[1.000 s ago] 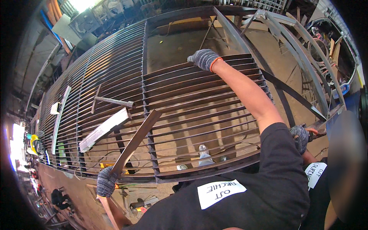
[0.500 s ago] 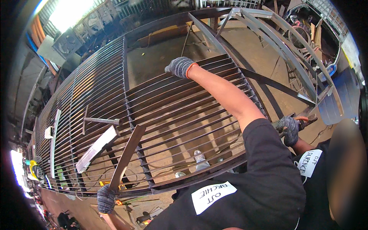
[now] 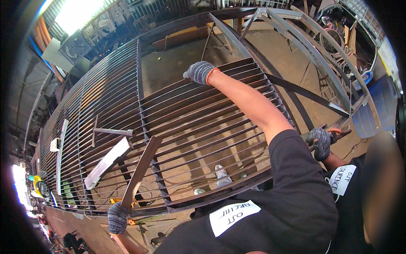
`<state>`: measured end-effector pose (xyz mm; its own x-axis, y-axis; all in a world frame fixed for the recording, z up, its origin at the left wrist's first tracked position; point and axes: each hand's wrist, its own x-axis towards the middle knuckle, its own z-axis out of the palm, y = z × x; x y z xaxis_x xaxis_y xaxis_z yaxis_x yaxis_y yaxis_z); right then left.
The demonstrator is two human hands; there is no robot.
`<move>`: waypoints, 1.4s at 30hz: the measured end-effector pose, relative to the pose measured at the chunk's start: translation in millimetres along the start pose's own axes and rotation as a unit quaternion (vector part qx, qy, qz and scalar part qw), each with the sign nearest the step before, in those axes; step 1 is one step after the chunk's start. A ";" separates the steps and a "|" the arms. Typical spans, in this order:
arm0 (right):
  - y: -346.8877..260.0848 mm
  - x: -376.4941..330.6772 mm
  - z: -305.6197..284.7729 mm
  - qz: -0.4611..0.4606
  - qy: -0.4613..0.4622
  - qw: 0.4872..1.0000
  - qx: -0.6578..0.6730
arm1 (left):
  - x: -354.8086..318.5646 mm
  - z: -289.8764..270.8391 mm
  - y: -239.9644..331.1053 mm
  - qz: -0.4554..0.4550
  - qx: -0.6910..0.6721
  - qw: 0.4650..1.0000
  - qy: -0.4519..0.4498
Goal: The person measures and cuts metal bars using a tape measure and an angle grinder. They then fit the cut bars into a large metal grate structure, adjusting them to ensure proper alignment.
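A large steel grille (image 3: 203, 116) of dark parallel bars spreads below me. My left hand (image 3: 117, 218), in a grey knit glove, is closed around the lower end of a flat brown bar (image 3: 141, 173) that slants up over the grille. My right arm reaches across to the far side. There my right hand (image 3: 200, 73), in a grey glove with an orange cuff, is curled closed by the top bars at the edge of an open section. Whatever its fingers hold, if anything, is hidden.
At the right, a co-worker's gloved hand (image 3: 320, 143) grips a plier-like tool (image 3: 336, 133). On the grille lie a hammer-like T-shaped tool (image 3: 113, 131), a pale rectangular bar (image 3: 108, 163) and a light metal strip (image 3: 61, 156). A curved steel frame (image 3: 311, 51) stands at the back right.
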<state>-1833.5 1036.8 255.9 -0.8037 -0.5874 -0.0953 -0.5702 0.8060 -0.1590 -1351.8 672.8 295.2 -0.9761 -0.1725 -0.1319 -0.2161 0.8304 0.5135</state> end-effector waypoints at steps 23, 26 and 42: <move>3.5 1.3 10.2 -0.025 0.038 0.999 -0.012 | 147.4 -66.8 114.0 0.117 0.070 0.991 0.007; 11.5 -1.5 -2.0 -0.015 0.073 0.996 -0.041 | 195.7 -85.9 155.1 0.141 0.179 0.971 0.067; -122.2 -147.0 -179.7 -0.426 0.352 0.792 -0.259 | 248.5 -53.1 249.8 0.323 -0.243 0.914 -0.036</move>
<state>-1676.3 1037.8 465.9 0.1180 -0.8949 0.4304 -0.8038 0.1684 0.5706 -1649.5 809.3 435.7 -0.9033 0.3198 0.2861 0.4041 0.4098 0.8178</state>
